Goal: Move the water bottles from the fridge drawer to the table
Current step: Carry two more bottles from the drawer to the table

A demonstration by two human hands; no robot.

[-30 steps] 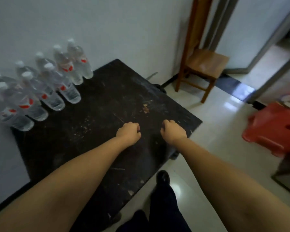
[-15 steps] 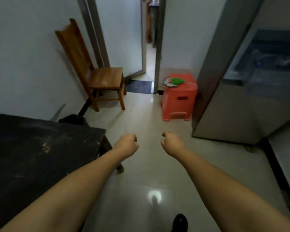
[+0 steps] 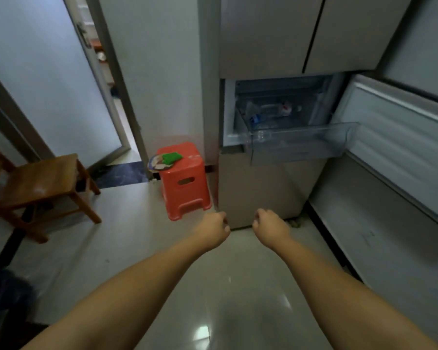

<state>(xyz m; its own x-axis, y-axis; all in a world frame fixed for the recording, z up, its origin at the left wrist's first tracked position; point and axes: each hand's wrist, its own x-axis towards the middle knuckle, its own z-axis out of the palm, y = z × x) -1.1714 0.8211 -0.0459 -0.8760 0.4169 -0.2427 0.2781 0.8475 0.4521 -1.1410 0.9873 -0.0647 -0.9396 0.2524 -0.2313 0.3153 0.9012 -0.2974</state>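
Observation:
The fridge (image 3: 258,188) stands ahead with a clear plastic drawer (image 3: 301,140) pulled out of its middle compartment. Clear water bottles (image 3: 271,112) with red and blue labels lie inside the drawer, blurred behind its wall. My left hand (image 3: 214,229) and my right hand (image 3: 271,227) are held out side by side, low in front of the fridge's base, both closed into loose fists and holding nothing. The table is out of view except for a dark corner (image 3: 0,294) at the lower left.
The fridge compartment door (image 3: 400,157) hangs open to the right. An orange plastic stool (image 3: 185,183) with a green item on it stands left of the fridge. A wooden chair (image 3: 38,183) stands at the left, by an open doorway (image 3: 106,79). Glossy tiled floor lies below.
My view has swung right from the table with its standing bottles, past the chair and stool, to the open fridge drawer. Both hands stayed fisted and empty.

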